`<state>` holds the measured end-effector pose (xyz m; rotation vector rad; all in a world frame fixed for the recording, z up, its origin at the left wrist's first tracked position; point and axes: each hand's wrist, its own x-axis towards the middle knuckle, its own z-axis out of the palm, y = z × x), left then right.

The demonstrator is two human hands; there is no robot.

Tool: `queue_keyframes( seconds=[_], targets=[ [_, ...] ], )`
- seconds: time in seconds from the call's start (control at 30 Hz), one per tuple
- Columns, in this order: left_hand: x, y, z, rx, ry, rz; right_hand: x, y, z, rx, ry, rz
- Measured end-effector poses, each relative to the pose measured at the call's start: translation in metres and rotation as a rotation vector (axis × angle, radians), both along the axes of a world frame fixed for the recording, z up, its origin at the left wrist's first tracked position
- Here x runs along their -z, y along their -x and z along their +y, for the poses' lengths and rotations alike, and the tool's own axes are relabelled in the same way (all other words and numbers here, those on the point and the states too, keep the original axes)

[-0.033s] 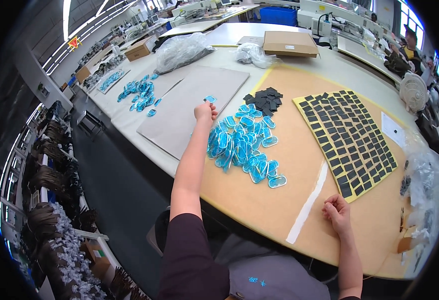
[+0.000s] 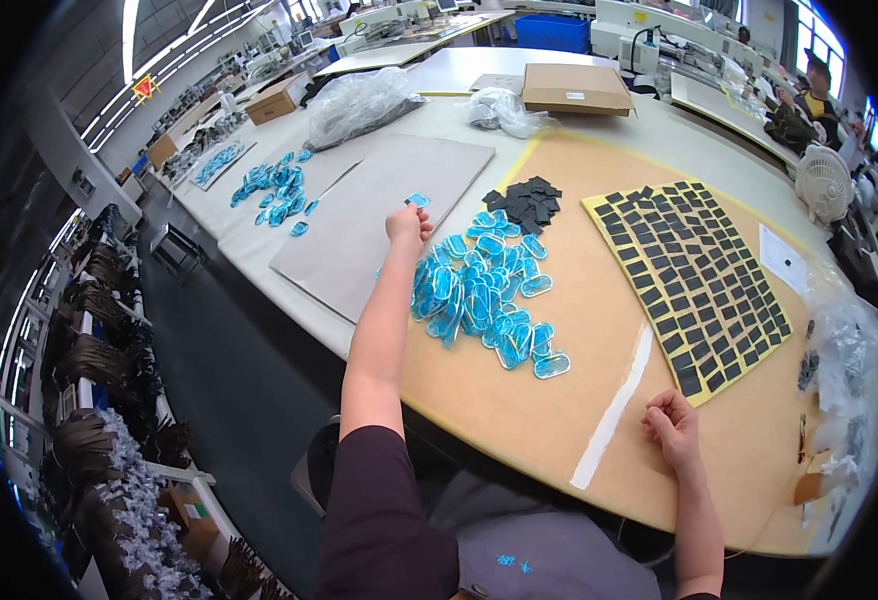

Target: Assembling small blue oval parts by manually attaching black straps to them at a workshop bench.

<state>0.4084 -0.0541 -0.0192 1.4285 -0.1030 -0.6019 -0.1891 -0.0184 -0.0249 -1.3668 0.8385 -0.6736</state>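
My left hand [image 2: 409, 226] reaches out over a grey board [image 2: 359, 215], its fingers pinched at a small blue oval piece with a pale rim [image 2: 418, 200]. Just to the right of that hand lies a heap of similar blue oval pieces [image 2: 479, 295], partly overlapping. Black square patches [image 2: 532, 203] are piled behind the heap. My right hand [image 2: 671, 428] is closed above the tan table covering, near the lower corner of a yellow sheet [image 2: 701, 398] set with rows of black patches [image 2: 694, 285]. Whatever its curled fingers hold, if anything, is hidden.
More blue pieces [image 2: 271, 185] lie scattered left of the board. Farther back are clear plastic bags [image 2: 364, 100] and a cardboard box [image 2: 577, 88]. A white strip [image 2: 614, 405] runs along the tan covering [image 2: 519, 430]. Crumpled plastic [image 2: 844, 370] lies at the right edge, near a white fan [image 2: 823, 185].
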Motion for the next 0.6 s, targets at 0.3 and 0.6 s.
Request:
queue_keyframes(
  seconds=[0.3,0.6],
  targets=[
    [0.005,-0.016,-0.095,-0.002,-0.064,-0.046,-0.002,-0.008,0.005,0.073,0.042,0.042],
    [0.017,-0.038,-0.2,0.031,-0.082,0.007,0.003,-0.008,0.001,0.17,-0.043,0.055]
  ],
)
